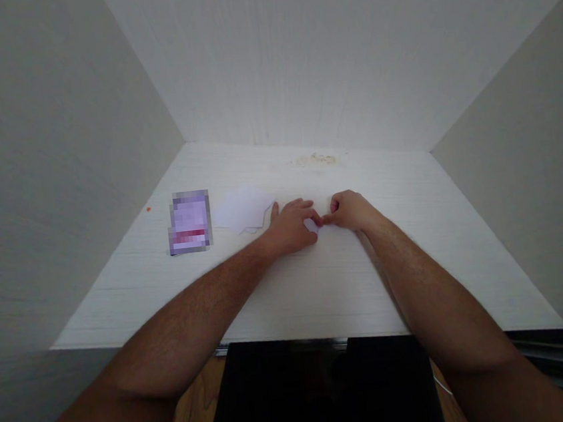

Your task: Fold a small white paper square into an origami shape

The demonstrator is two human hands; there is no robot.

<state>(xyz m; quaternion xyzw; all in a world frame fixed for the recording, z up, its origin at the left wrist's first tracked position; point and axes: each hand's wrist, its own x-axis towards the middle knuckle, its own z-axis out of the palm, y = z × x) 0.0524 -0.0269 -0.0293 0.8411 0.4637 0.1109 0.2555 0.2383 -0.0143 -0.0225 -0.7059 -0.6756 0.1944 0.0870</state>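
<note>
"Pinching what, those two hands?"
"A small white scrap of paper [312,226]. The left hand [290,227] and right hand [349,212] meet thumb to thumb, both curled, with fingertips closed on it from either side. That is probably to keep it steady against the table [320,287]."
"So it lies right between them?"
"Yes, mostly hidden. White sheets [244,209] sit just outside the left hand, and a purple packet [189,222] lies farther out."

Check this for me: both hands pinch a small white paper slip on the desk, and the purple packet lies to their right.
Wrong side. The head view shows the purple packet to the left of the hands. The left hand and right hand do pinch the paper slip on the desk.
</note>
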